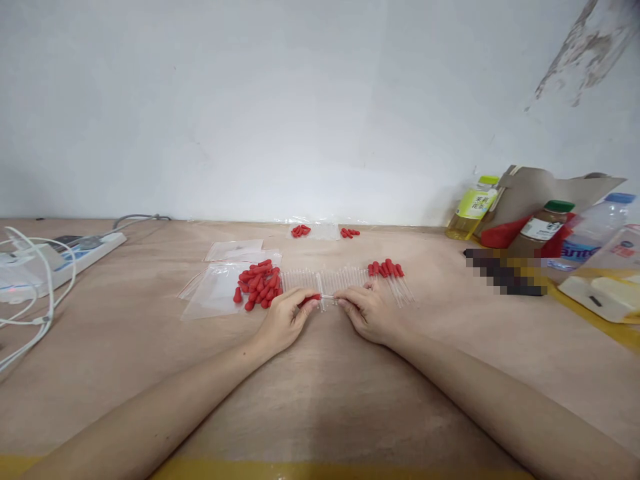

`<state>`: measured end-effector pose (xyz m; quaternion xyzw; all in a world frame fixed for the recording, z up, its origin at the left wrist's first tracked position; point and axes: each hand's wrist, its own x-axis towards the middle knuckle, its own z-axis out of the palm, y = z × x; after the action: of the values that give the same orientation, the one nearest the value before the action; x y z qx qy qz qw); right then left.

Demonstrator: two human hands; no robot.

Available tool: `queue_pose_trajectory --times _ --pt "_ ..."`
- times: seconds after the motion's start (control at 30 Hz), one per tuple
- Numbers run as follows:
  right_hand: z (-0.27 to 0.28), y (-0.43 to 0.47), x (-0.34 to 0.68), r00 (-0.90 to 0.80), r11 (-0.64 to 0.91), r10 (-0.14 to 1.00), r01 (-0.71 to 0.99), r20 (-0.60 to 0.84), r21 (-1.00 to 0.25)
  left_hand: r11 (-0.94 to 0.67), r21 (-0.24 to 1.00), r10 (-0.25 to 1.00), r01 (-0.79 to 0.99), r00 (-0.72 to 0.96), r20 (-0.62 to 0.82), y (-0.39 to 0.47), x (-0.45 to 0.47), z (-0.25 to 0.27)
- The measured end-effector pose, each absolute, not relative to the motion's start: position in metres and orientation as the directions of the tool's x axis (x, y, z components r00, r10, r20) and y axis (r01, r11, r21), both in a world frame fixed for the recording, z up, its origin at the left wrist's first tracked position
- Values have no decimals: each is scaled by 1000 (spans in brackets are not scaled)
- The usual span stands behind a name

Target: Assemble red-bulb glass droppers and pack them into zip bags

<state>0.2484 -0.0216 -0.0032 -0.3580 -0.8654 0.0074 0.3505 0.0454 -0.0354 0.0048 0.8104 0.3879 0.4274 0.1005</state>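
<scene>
Left hand (285, 320) pinching a red bulb (312, 298) between thumb and fingers; right hand (370, 316) pinching a thin clear tube (329, 297), its end at the bulb's mouth, between the two hands. Loose red bulbs (257, 285) lie heaped near the left hand, beside clear bags (206, 297); bulb-capped tubes (388, 269) lie near the right, beyond a row of clear tubes (345, 277)

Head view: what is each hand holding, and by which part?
The left hand holds a red bulb by its sides; the right hand pinches a clear tube by the part farther from the bulb.
</scene>
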Motion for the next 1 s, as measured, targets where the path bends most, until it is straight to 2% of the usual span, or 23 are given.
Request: queue_pose_trajectory --times 0.13,0.3,0.53,0.63,0.87,1.0 --pt "-5 -16 253 -554 795 570 558 607 -237 -735 461 664 496 394 635 -35 43 3" --pt "1 -14 259 -616 798 520 598 591 -79 -776 410 626 480 502 596 -34 43 2" --pt "1 -21 260 -631 771 476 635 613 54 -776 324 615 541 536 578 -36 43 1" --pt "2 -27 258 -633 784 479 620 607 27 -784 293 605 548 566 561 -37 43 2" --pt "1 -34 249 -647 819 540 550 539 -161 -816 253 568 520 640 518 -39 42 2" --pt "-1 -33 246 -642 806 573 555 509 -205 -832 227 542 507 653 528 -36 41 0"
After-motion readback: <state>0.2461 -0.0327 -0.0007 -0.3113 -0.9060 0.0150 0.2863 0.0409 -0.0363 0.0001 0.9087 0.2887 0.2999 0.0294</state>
